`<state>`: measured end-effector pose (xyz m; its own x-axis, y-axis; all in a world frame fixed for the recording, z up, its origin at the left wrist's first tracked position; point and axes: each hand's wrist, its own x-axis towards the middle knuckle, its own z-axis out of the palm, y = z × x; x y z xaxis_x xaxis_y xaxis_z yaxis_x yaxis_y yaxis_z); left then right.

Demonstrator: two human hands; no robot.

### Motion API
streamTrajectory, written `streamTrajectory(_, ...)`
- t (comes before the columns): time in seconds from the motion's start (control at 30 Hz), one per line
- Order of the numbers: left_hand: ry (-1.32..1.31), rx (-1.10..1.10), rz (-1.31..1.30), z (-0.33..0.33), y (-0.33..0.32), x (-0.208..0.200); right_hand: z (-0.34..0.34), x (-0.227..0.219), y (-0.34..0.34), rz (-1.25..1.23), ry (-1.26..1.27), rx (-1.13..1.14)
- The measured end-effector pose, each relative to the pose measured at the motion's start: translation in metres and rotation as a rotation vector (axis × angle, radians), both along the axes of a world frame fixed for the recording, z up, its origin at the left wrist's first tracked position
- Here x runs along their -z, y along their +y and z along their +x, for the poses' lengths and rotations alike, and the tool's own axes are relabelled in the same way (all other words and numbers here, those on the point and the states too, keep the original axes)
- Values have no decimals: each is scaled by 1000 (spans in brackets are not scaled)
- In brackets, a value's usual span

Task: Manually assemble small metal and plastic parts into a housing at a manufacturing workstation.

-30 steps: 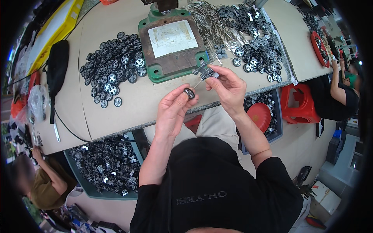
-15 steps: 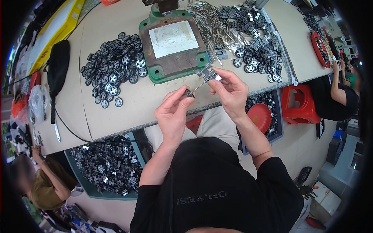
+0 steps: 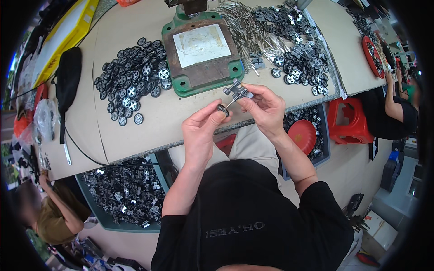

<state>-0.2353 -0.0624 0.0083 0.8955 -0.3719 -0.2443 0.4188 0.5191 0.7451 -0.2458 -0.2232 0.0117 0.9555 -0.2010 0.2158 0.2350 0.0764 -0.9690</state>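
My left hand [image 3: 199, 131] pinches a small black toy wheel [image 3: 223, 109] between thumb and fingers. From the wheel a thin metal rod [image 3: 230, 104] runs to a small grey plastic part [image 3: 238, 91], which looks like a toy-car chassis. That part is gripped by the thumb and fingers of my right hand [image 3: 266, 110]. The rod's far end is hidden at the part, so how deep it sits I cannot tell. Both hands are above the table's near edge, just in front of a green metal press base [image 3: 235, 70] with a white sheet [image 3: 202, 41] on it.
Black wheels with silver spokes [image 3: 131, 90] are heaped left of the press. Metal rods [image 3: 242, 27], grey parts [image 3: 282, 20] and more wheels [image 3: 294, 74] lie right. Below the table stand a teal bin [image 3: 86, 198] and a grey bin [image 3: 323, 158] with a red dish [image 3: 302, 137].
My hands have come closer together. The grey part has shifted left and down toward the wheel, and less of the rod shows between them.
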Motion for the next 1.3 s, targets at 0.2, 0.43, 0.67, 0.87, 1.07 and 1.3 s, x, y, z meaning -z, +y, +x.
streamTrajectory(0.2, 239, 117, -240, 6, 6, 4, 6, 6, -7, -133, -189, -29)
streamTrajectory(0.43, -205, -95, 210, 1, -1, 0, 2, -2, 0, -44, -4, 5)
streamTrajectory(0.67, -318, -135, 391, -1, -2, 6, 4, 1, -2, -85, -26, -48)
streamTrajectory(0.87, 292, 171, -249, 8, 9, 4, 8, 6, -8, -107, -101, -54)
streamTrajectory(1.07, 36, -63, 64, 3, -1, 0, 0, 7, 2, -201, 51, -76)
streamTrajectory(1.3, -36, -73, -85, 8, 2, 9, 6, 0, -2, -257, -60, -83)
